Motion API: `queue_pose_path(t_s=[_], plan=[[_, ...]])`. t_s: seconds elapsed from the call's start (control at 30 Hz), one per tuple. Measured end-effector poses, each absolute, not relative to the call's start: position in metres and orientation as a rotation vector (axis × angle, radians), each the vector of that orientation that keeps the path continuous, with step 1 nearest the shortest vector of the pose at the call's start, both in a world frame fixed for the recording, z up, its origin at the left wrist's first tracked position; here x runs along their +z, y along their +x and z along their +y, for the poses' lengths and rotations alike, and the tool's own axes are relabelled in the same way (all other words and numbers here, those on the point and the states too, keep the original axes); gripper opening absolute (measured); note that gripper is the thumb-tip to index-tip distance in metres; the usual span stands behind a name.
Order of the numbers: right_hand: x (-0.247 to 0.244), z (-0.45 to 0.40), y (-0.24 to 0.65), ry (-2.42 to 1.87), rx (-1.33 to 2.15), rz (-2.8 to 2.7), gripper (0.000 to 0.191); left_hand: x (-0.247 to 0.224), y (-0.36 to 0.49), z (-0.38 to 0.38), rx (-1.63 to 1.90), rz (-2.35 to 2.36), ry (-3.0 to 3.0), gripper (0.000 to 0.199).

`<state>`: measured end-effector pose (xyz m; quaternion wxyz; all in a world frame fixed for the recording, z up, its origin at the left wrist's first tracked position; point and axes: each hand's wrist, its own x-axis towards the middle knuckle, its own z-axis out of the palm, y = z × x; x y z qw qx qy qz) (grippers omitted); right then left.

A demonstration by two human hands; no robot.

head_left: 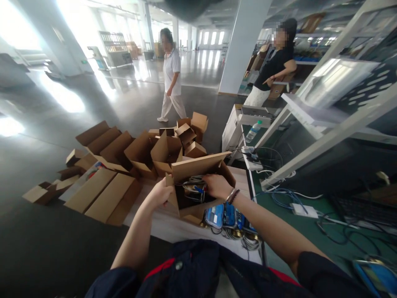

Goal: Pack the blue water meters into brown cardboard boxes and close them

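An open cardboard box (pixel 198 167) stands tilted in front of me. My left hand (pixel 163 191) is closed on the flap at its left side. My right hand (pixel 217 186) reaches inside the box, its fingers against a coiled grey cable (pixel 194 181) with blue and red parts; the fingertips are partly hidden. Just below the box, several blue devices (pixel 214 216) in clear packaging lie on the pale bench (pixel 155 221), with coiled cables (pixel 250 242) beside them.
Open cardboard boxes (pixel 139 153) line the left and far side. Closed-top boxes (pixel 91 194) sit at the left. On the right are a green table (pixel 285 223) with cables, a white frame (pixel 316 153) and a bottle (pixel 253 131). Two people (pixel 172 72) (pixel 269 74) are beyond.
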<state>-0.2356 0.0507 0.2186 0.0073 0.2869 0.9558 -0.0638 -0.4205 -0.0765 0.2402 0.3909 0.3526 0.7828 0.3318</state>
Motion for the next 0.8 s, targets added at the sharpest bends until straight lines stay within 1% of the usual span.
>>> queue_pose_path(t_s=[0.1,0.2,0.23,0.27,0.33,0.4,0.5,0.57,0.6,0.63,0.67,0.7,0.73,0.77,0.8], plan=[[0.23,0.048,-0.236,0.847,-0.202,2.893,0.032,0.238,-0.419,-0.074,0.833,2.003,0.876,0.063],[0.237,0.042,-0.239,0.869,-0.16,2.976,0.051,0.232,-0.42,-0.075,0.844,1.978,0.867,0.061],[0.234,0.041,-0.242,0.829,-0.182,3.043,0.054,0.23,-0.42,-0.075,0.866,1.964,0.864,0.062],[0.229,0.039,-0.246,0.741,-0.239,3.097,0.052,0.228,-0.42,-0.076,0.889,1.952,0.861,0.063],[0.214,0.038,-0.255,0.506,-0.406,3.096,0.04,0.223,-0.419,-0.077,0.931,1.948,0.858,0.064],[0.199,0.037,-0.264,0.36,-0.53,3.006,0.032,0.219,-0.417,-0.079,1.019,1.995,0.868,0.059],[0.2,0.032,-0.257,0.36,-0.627,3.064,0.03,0.209,-0.408,-0.08,1.366,2.082,0.861,0.048],[0.214,0.034,-0.23,0.445,-0.71,3.256,0.033,0.2,-0.399,-0.077,1.628,2.088,0.848,0.045],[0.22,0.041,-0.211,0.563,-0.762,3.378,0.034,0.195,-0.394,-0.074,1.725,2.089,0.854,0.046],[0.223,0.052,-0.192,0.807,-0.807,3.483,0.034,0.19,-0.391,-0.069,1.823,2.109,0.866,0.05],[0.222,0.066,-0.174,1.235,-0.804,3.551,0.033,0.184,-0.388,-0.064,1.909,2.129,0.865,0.059],[0.217,0.082,-0.159,1.747,-0.826,3.434,0.032,0.18,-0.387,-0.059,1.951,2.132,0.846,0.069],[0.208,0.098,-0.15,2.054,-1.042,3.246,0.038,0.176,-0.386,-0.054,1.961,2.103,0.805,0.075],[0.196,0.111,-0.145,2.015,-1.456,3.06,0.051,0.173,-0.386,-0.05,1.934,2.033,0.759,0.076],[0.184,0.12,-0.146,1.779,-1.751,2.857,0.068,0.171,-0.387,-0.048,1.882,1.93,0.722,0.073]])
